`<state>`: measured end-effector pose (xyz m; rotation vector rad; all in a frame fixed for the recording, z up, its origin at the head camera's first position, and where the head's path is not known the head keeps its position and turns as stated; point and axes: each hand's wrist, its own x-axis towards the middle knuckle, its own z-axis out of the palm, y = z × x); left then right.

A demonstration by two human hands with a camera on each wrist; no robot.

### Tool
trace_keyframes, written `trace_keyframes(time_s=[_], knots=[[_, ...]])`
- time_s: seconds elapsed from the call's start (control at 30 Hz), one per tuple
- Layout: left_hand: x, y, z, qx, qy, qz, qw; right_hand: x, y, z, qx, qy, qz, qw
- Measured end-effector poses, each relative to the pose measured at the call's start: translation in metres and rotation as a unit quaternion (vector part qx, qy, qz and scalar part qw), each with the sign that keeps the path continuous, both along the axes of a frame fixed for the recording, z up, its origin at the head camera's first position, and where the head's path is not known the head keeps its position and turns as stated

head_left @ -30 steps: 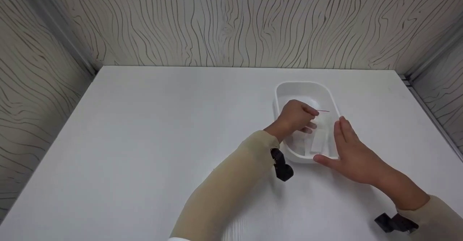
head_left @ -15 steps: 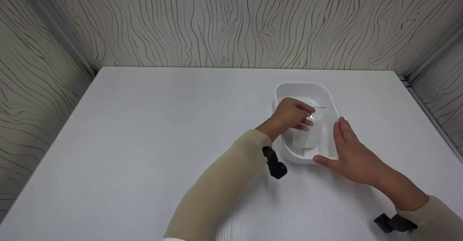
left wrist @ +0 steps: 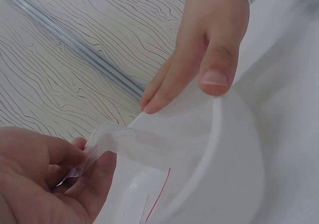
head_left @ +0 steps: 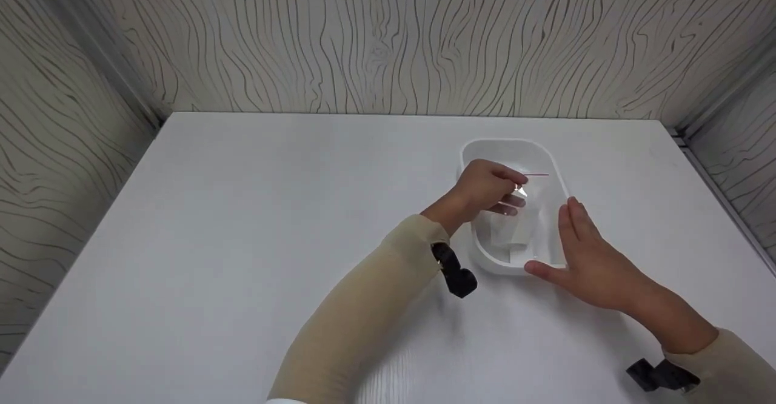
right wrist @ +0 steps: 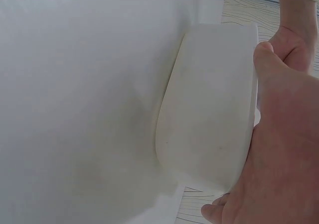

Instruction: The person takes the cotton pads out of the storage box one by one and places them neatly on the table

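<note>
A white oval-cornered tray (head_left: 494, 150) stands on the right part of the table. Over it my left hand (head_left: 482, 187) pinches a clear plastic zip bag (left wrist: 127, 137) with a thin red line along its top. In the head view the bag hangs down into the tray. Something pale and flat (head_left: 519, 255) shows below the bag; its kind is unclear. My right hand (head_left: 597, 261) rests with straight, spread fingers against the tray's near right corner. In the right wrist view, its thumb touches the rim and the tray's outer wall (right wrist: 209, 109) faces the camera.
The white tabletop (head_left: 254, 222) extends far to the left. A wood-grain patterned wall (head_left: 376, 40) rises behind the table, with similar panels on both sides. Black camera mounts (head_left: 454, 270) sit on both wrists.
My left hand has moved a little left and away from me, drawing the bag along with it, so the bag's lower end now lies further left. The right hand and tray stay in place.
</note>
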<state>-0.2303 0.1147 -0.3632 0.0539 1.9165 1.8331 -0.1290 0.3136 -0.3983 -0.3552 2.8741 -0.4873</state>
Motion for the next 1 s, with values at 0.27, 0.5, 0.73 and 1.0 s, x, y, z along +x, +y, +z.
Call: trace_keyframes(time_s=[0.27,0.5,0.73,1.0], knots=[[-0.002,-0.007,0.002,0.02,-0.001,-0.009,0.9998,0.0,0.001,0.0,0.001,-0.006,-0.002,1.0],[-0.003,-0.014,0.004,0.029,-0.002,-0.019,0.9994,-0.001,0.001,0.0,-0.013,-0.006,-0.002,1.0],[-0.003,-0.021,0.009,0.021,-0.001,-0.017,0.9996,-0.002,0.001,-0.001,-0.004,-0.006,-0.002,1.0],[-0.005,-0.032,0.012,0.028,0.006,-0.026,0.9993,-0.002,0.0,0.0,0.001,-0.007,-0.007,1.0]])
